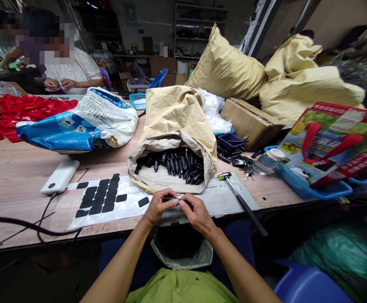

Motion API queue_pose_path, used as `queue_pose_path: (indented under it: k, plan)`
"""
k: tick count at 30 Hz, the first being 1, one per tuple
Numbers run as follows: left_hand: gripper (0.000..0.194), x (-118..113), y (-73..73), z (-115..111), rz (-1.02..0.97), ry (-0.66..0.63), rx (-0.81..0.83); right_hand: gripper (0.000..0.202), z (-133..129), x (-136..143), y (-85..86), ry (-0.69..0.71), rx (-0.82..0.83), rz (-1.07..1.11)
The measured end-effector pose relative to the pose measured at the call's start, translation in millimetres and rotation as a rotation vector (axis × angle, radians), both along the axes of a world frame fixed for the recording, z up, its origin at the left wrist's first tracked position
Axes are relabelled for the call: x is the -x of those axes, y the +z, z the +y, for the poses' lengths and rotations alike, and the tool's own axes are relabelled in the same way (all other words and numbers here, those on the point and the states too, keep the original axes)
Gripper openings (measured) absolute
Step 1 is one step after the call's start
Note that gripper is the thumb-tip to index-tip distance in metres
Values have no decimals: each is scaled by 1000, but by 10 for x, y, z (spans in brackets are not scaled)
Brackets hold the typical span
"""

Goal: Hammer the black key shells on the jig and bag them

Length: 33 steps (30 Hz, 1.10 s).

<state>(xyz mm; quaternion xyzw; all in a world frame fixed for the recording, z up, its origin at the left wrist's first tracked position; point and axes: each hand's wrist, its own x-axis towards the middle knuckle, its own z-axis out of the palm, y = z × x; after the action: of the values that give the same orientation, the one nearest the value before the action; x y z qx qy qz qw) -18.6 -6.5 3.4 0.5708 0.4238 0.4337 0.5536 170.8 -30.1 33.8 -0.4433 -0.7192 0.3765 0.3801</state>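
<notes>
My left hand and my right hand meet at the table's front edge, both closed in a pinch. Between their fingertips is a slim black part, mostly covered by the fingers. Just beyond them a beige woven sack lies with its mouth toward me. Many black tapered parts of a similar look are heaped inside that mouth. Below my hands, between my knees, a pale-rimmed bag gapes with a dark inside.
Left of the sack lie a white sheet with black rounded pads, a white power bank with a cable, and a blue-white bag. A hammer overhangs the edge at right, near keys, a jar and a blue tray. Another person sits back left.
</notes>
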Motion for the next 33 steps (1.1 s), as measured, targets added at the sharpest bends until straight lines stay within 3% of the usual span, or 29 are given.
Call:
queue_pose_path:
  k: [4, 10, 14, 21, 27, 29, 33]
  plan:
    - [20, -64, -6, 5, 169, 22, -172, 23, 4, -42, -50, -49, -4, -15]
    - [17, -179, 18, -33, 483, 74, -387, 23, 18, -22, -160, -154, -135, -76]
    - [16, -189, 1, -51, 607, 81, -397, 26, 33, -13, -215, -165, -171, -124]
    - [15, -172, 6, -67, 616, 81, -349, 27, 50, -53, -259, -109, -136, -121]
    - [16, -165, 60, -45, 600, 103, -347, 31, 84, -118, -52, -41, -52, -156]
    - [15, -173, 116, -118, 597, 110, -396, 30, 140, -224, 39, -107, -87, -141]
    - [18, -298, 178, -550, 587, -34, -590, 34, 362, -546, 55, -489, -98, -98]
